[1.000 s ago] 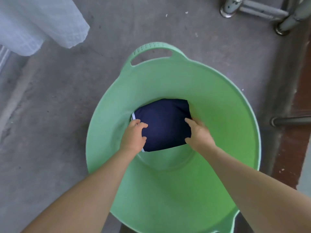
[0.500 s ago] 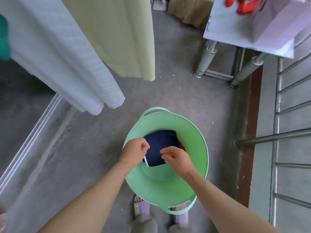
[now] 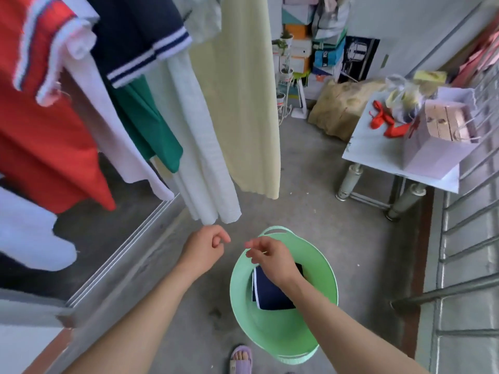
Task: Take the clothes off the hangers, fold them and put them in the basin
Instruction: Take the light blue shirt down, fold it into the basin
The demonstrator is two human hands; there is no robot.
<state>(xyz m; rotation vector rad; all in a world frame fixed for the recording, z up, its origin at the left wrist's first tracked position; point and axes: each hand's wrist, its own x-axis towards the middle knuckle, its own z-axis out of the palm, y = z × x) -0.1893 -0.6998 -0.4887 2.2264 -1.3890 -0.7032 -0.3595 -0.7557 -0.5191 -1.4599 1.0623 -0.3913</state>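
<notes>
head view: folded navy garment [image 3: 270, 295] in green plastic basin [image 3: 270, 336], lower centre. left hand [image 3: 204, 249], right hand [image 3: 271, 259]: loosely curled, empty. hanging white ribbed garment [image 3: 199, 157], upper centre: likely light, limp; grasp at shoulders.

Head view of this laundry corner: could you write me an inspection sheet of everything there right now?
Surface: grey concrete floor.
Job's things: green basin on the floor with a folded navy garment inside; red shirt, green garment, white garment and pale yellow garment hang above.
Clutter: paper bag and red ribbon on a white table; stacked boxes behind.
Grippers: left hand and right hand both empty, fingers loosely curled.
Cables: nothing seen.
Surroundings: metal railing on the right; a sandalled foot beside the basin.
</notes>
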